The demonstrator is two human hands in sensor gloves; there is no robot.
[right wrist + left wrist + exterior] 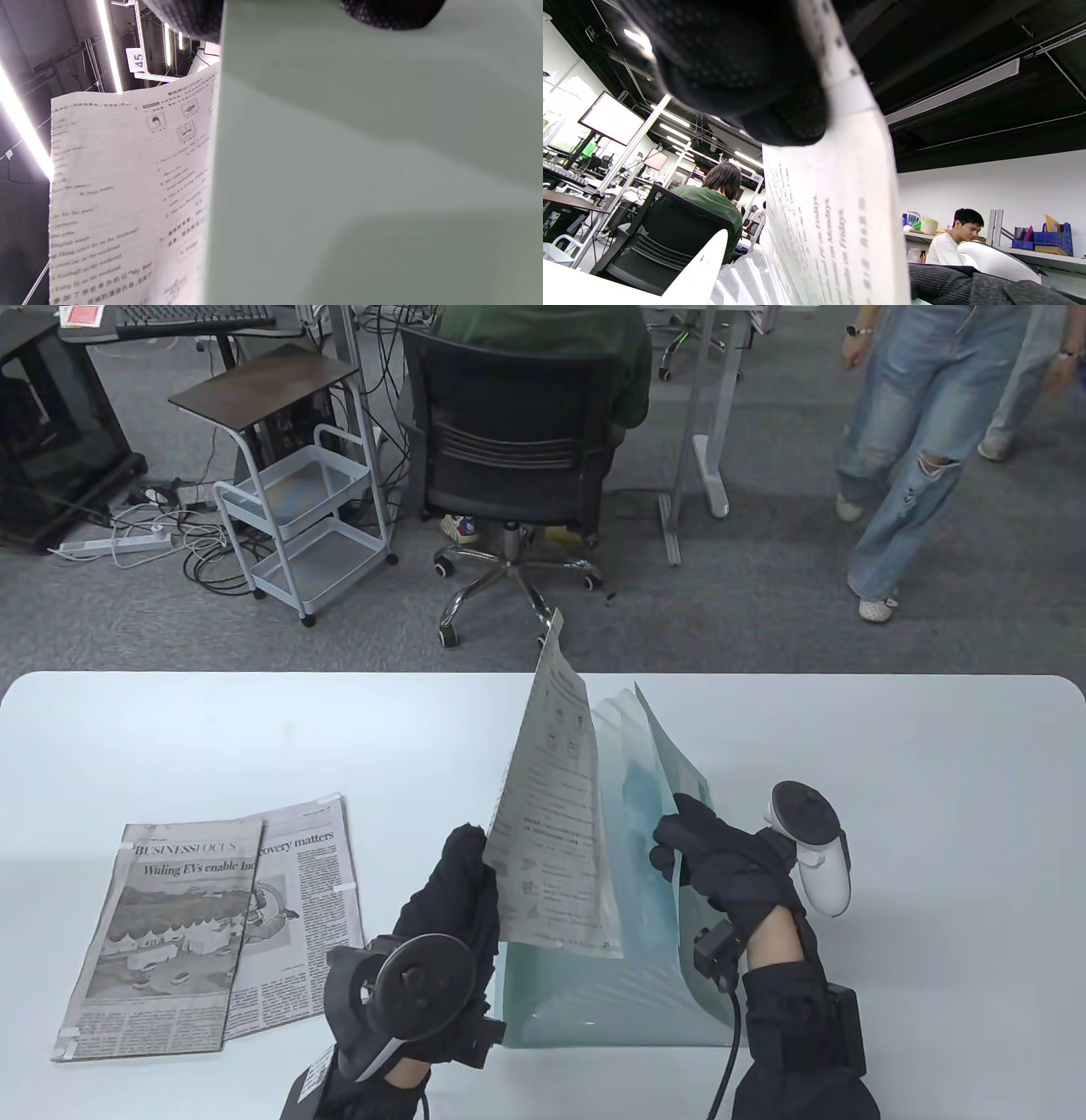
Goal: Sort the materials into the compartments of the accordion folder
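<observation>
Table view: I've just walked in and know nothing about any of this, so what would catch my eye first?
Probably the printed sheet standing tall mid-table, gripped at its edge by the gloved left hand over a pale green accordion folder. The right hand holds one of the folder's dividers, pulled toward the right. Two newspaper clippings lie flat and overlapping on the white table, left of the hands.

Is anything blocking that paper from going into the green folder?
Nothing visible blocks it. The left hand holds the worksheet over the accordion folder, while the right hand pulls the front flap back, keeping the pockets open.
</observation>
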